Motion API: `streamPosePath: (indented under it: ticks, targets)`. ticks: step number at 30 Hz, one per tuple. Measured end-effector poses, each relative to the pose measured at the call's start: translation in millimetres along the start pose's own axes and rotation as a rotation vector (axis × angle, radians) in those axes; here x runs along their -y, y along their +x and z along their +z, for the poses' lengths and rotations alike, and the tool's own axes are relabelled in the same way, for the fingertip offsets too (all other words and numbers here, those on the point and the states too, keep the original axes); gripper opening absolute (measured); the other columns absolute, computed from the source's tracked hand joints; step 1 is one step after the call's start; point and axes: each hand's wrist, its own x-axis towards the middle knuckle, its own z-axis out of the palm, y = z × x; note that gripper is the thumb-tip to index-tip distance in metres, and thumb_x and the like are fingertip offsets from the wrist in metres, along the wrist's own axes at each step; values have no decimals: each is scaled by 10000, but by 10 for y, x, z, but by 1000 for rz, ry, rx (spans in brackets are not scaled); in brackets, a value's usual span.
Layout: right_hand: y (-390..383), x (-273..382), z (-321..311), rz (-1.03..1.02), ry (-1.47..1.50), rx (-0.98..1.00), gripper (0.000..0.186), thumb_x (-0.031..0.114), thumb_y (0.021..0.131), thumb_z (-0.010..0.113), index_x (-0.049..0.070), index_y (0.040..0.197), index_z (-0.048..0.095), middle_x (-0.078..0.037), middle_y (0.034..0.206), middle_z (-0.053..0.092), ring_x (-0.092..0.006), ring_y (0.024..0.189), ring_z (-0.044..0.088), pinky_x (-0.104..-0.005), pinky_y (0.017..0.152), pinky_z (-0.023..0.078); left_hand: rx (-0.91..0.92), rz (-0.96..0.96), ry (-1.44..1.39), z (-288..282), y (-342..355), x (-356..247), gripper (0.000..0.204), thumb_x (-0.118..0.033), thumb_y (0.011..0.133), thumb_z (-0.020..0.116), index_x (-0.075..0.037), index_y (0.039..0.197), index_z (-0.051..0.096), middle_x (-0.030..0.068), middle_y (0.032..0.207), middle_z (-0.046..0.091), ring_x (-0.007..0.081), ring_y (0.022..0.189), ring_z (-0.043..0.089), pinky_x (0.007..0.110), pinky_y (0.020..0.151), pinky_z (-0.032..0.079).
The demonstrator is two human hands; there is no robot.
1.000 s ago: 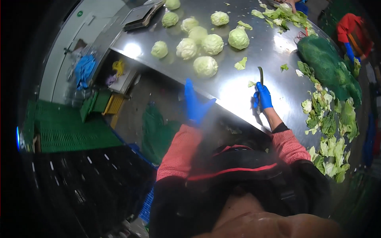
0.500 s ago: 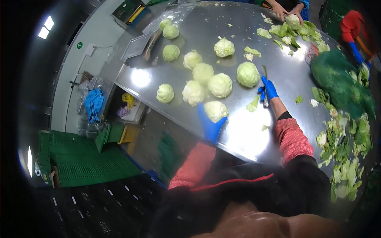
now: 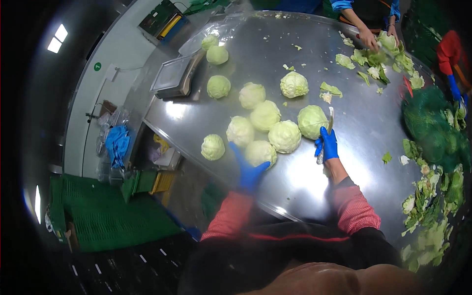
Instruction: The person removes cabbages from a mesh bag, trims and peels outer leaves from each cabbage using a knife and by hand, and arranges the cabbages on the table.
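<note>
My left hand (image 3: 249,169), in a blue glove, has thumb and fingers spread around the near side of a pale green cabbage head (image 3: 261,152), touching it. That cabbage lies against others in a cluster on the metal table (image 3: 295,184). In my right hand (image 3: 328,146), also blue-gloved, is a knife (image 3: 331,117), its blade pointing away from me. The blade stands close beside another cabbage (image 3: 312,121) at the cluster's right end. A single cabbage (image 3: 213,147) sits left of my left hand.
A scale (image 3: 172,76) stands at the table's far left. Trimmed leaves (image 3: 425,196) and a green net bag (image 3: 427,128) lie along the right edge. A co-worker's bare hands (image 3: 376,39) handle a cabbage at the far right; another person's blue glove (image 3: 455,88) shows beyond.
My left hand and its cabbage have shifted left, closer against the cluster. My right hand with the knife has moved left; the leaf scrap beside it no longer shows. The view has tilted slightly.
</note>
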Motion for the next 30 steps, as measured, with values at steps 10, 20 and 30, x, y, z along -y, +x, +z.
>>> streamPosePath:
  ticks: [10, 20, 30]
  targets:
    - [697, -91, 675, 1, 266, -154, 294, 371, 879, 548, 133, 1035, 474, -12, 595, 450, -120, 385, 412, -264, 313, 344, 53, -23, -287, -203, 1044, 286, 1251, -19, 603, 781, -145, 1425, -153, 129, 1473, 51, 267, 1283, 283, 399, 985, 394]
    - [1466, -112, 1378, -207, 15, -255, 400, 360, 838, 624, 50, 1072, 527, 0, 700, 517, -85, 518, 457, -225, 450, 380, 45, 229, -59, -485, 2535, 931, 1190, -71, 581, 821, -51, 1436, -6, 159, 1375, 215, 272, 1237, 339, 366, 983, 387]
    - [2405, -264, 2283, -219, -36, -292, 569, 377, 809, 646, 9, 1190, 439, -98, 838, 565, -162, 559, 533, -272, 390, 410, 41, 109, -59, -723, 4011, 1529, 1135, -131, 587, 833, -29, 1430, 81, 168, 1380, 298, 256, 1265, 318, 370, 1045, 301]
